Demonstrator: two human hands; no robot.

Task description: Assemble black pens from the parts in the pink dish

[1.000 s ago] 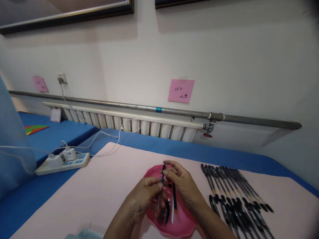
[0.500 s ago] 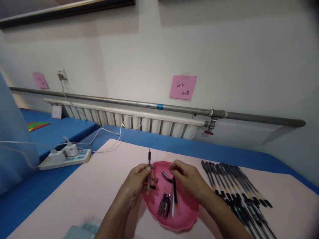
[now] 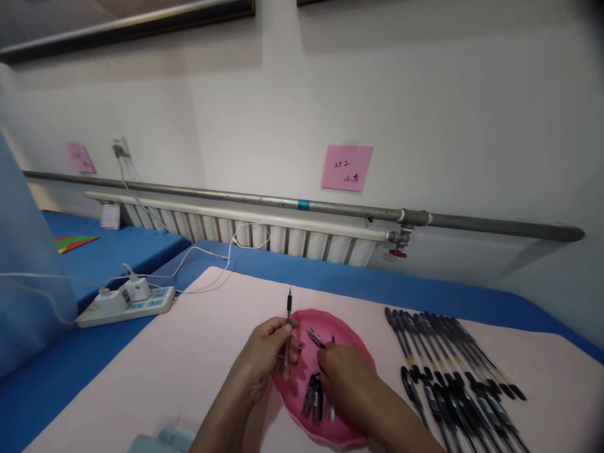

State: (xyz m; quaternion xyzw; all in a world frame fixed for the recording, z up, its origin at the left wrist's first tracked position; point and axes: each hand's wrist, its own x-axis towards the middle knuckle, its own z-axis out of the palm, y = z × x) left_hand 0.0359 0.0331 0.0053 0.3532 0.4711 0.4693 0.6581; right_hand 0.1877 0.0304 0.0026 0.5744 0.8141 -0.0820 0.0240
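Pinched upright in my left hand (image 3: 274,346) is an uncapped pen (image 3: 289,318) with a clear barrel and black grip, its tip pointing up. A bit of something red and dark shows among that hand's lower fingers. My right hand (image 3: 346,377) is down in the pink scalloped plate (image 3: 309,431), its fingers curled over the long pen parts there; what they hold is hidden. A thin dark end sticks out just above its knuckles. Several black-and-clear pen caps (image 3: 312,399) lie left of my right hand, and a single cap (image 3: 315,336) lies near the plate's far side.
Rows of black pens (image 3: 443,346) lie on the pink sheet (image 3: 198,352) at the right. A power strip (image 3: 151,302) with plugs and white cables is at the left. A radiator (image 3: 278,239) and pipe run along the wall. Pale blue-green material (image 3: 163,440) lies at the near edge.
My right hand has moved down and inward over the long pen parts in the plate, covering most of them. My left hand keeps the pen upright, nearly unmoved.
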